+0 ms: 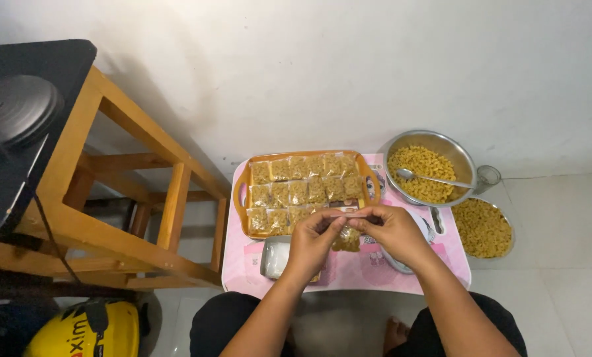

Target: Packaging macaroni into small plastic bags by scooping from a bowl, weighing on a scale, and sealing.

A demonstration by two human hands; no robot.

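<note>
Packet [347,238] of yellow snack pieces sits between your two hands, clear plastic, hanging just above the pink surface [362,271]. Your left hand [314,239] pinches its top edge from the left, fingers closed on the plastic. Your right hand [394,231] pinches the same top edge from the right, fingers also closed on it. Both thumbs and forefingers meet along the packet's upper strip, which is stretched flat between them.

Just behind the packet is the orange tray [244,195], holding rows of filled packets [307,188] laid flat side by side; the front row stops short near your hands. Left of your left hand, a small metal tin [274,258] rests on the surface. Right of the tray stands a steel bowl [461,155] full of the same yellow pieces, with a spoon [428,177] lying in it. A clear cup [488,177] is just beside that bowl. A second dish [483,228] of pieces sits on the floor to the right, near your right wrist. Wooden stool frame [144,198] stands well to the left; a yellow helmet [84,330] lies at bottom left.
</note>
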